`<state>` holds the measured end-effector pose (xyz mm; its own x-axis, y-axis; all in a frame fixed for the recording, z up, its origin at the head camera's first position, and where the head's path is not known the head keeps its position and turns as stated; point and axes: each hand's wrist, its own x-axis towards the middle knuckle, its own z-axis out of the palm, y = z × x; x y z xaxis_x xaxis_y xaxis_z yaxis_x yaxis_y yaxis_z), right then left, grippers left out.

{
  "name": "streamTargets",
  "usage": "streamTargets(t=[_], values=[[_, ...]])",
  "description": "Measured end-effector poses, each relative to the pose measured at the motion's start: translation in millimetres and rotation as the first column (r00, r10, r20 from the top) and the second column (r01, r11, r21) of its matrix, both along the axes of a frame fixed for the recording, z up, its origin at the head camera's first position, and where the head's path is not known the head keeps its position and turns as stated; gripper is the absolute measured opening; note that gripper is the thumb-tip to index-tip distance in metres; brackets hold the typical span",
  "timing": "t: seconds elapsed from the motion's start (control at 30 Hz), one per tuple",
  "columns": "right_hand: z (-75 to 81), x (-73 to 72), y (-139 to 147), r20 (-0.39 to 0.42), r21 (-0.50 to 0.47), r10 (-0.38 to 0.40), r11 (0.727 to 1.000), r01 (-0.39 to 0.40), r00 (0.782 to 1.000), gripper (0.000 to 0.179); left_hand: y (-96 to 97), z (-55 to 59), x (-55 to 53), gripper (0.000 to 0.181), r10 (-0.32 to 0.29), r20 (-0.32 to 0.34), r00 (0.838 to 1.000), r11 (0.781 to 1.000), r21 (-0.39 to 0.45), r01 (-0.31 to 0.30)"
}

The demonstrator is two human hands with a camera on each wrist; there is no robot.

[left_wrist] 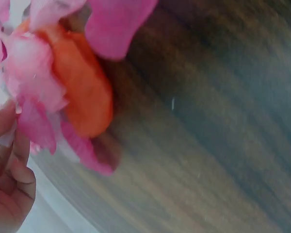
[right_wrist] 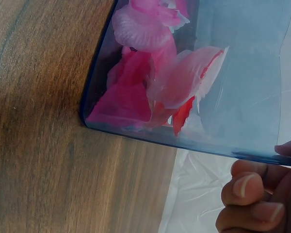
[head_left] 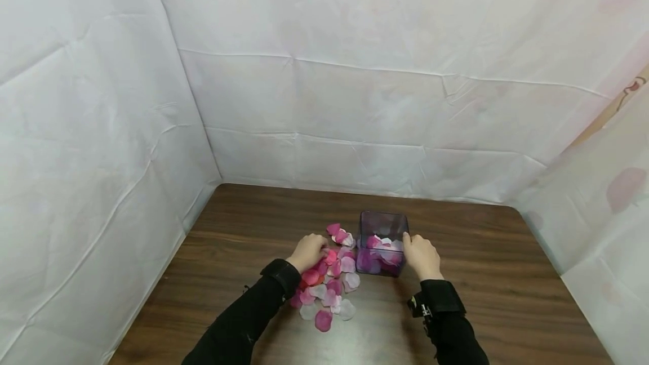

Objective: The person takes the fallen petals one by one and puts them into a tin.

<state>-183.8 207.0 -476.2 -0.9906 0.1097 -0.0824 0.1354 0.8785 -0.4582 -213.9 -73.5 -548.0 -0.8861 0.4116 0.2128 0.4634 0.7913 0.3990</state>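
A pile of artificial flower petals (head_left: 329, 286) in pinks, white and orange-red lies on the table left of a see-through purple box (head_left: 382, 230). My left hand (head_left: 308, 252) is at the pile's upper left; in the left wrist view its thumb and fingers pinch a pale petal (left_wrist: 8, 138) beside pink petals (left_wrist: 36, 124) and an orange petal (left_wrist: 85, 82). With my right hand (head_left: 422, 255) I grip the box's right rim, thumb inside and fingers outside, as the right wrist view shows. More petals (right_wrist: 131, 87) rest in the bottom of the box.
The brown wood-grain table (head_left: 487, 275) carries the box and petals. White cloth (head_left: 355, 100) hangs behind it, with more on the left and right sides. A small group of petals (head_left: 341, 234) lies just left of the box's back part.
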Motion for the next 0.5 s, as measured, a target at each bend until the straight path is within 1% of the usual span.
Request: streamTargets(t=[0.07, 0.13, 0.2, 0.27, 0.37, 0.43, 0.5], values=[[0.7, 0.3, 0, 0.001, 0.000, 0.002, 1.000, -0.002, 1.000, 0.055, -1.6, 4.1, -1.7, 0.009, 0.005, -0.003, 1.000, 1.000, 0.025, -0.005], [1.0, 0.2, 0, 0.002, 0.002, 0.005, 1.000, -0.005, 1.000, 0.055, -2.1, 10.5, -3.4, 0.008, 0.012, 0.010, 1.000, 0.999, 0.044, -0.012], [1.6, 0.2, 0, 0.004, 0.003, 0.008, 1.000, -0.008, 1.000, 0.055, -1.0, 19.4, -5.2, 0.009, 0.010, 0.032, 0.999, 0.997, 0.072, -0.012], [2.2, 0.1, 0, 0.003, 0.004, 0.007, 1.000, -0.007, 1.000, 0.054, 2.4, 29.9, -7.2, 0.009, -0.001, 0.041, 0.999, 0.994, 0.114, -0.004], [3.0, 0.4, 0, 0.002, 0.003, 0.007, 1.000, -0.007, 1.000, 0.054, 11.5, 46.6, -10.5, 0.008, -0.024, 0.036, 0.999, 0.986, 0.166, 0.018], [2.7, 0.7, 0, 0.004, 0.001, 0.010, 1.000, -0.010, 1.000, 0.054, 20.2, 57.9, -11.7, 0.008, -0.043, 0.047, 0.998, 0.978, 0.205, 0.033], [1.8, 1.4, 0, 0.009, -0.002, 0.012, 1.000, -0.012, 1.000, 0.054, 30.7, 68.7, -11.8, 0.009, -0.063, 0.073, 0.995, 0.970, 0.239, 0.044]])
